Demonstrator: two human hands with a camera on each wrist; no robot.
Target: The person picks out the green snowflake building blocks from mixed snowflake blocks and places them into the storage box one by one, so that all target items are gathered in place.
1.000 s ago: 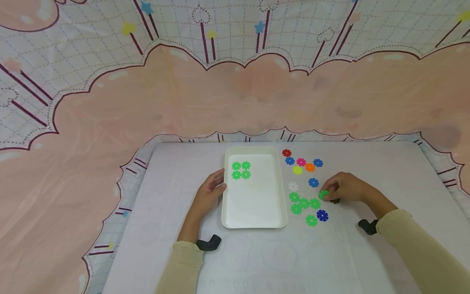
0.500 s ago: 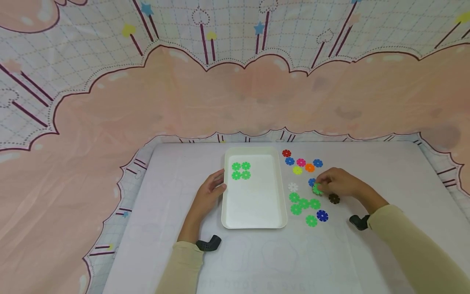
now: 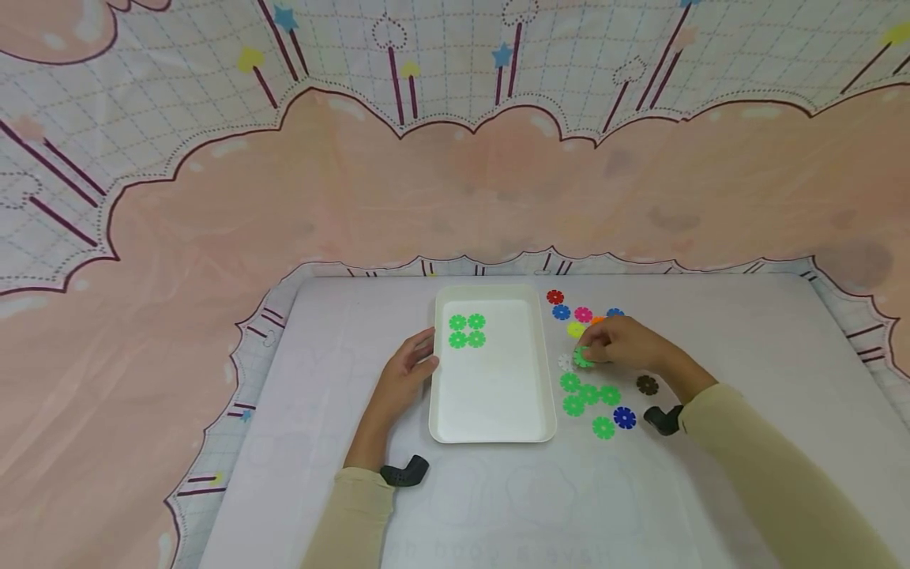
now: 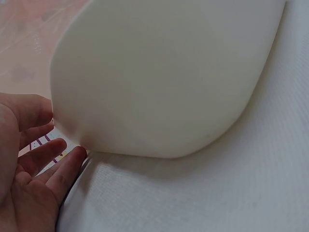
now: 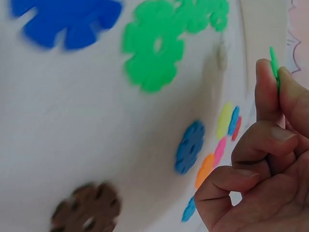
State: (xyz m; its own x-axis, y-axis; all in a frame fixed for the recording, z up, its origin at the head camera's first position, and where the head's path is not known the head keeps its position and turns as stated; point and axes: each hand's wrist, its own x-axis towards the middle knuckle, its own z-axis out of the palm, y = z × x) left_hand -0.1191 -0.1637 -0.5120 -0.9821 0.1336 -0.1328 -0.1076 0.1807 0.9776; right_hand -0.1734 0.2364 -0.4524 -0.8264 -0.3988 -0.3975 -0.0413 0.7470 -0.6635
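My right hand [image 3: 629, 344] pinches a green snowflake disc [image 3: 582, 357] between thumb and finger, just right of the white tray [image 3: 490, 395]. In the right wrist view the held disc [image 5: 273, 63] shows edge-on. My left hand [image 3: 407, 375] lies beside the tray's left edge, its fingertips touching the outer wall [image 4: 159, 140] with relaxed fingers. Inside the tray, several green discs [image 3: 467, 330] form a square block at the upper left. More green discs [image 3: 588, 394] lie on the cloth below my right hand.
Right of the tray lie loose discs: red [image 3: 555, 297], pink [image 3: 583, 314], yellow [image 3: 574, 329], brown [image 3: 647, 385] and dark blue [image 3: 625, 418]. A white disc [image 3: 565, 363] sits near the tray's right rim. My right hand partly covers others. A patterned cloth [image 3: 455, 197] hangs behind the table.
My right hand has moved left toward the tray with the green disc, uncovering the brown disc and passing over a blue one. My left hand and the tray stay where they were.
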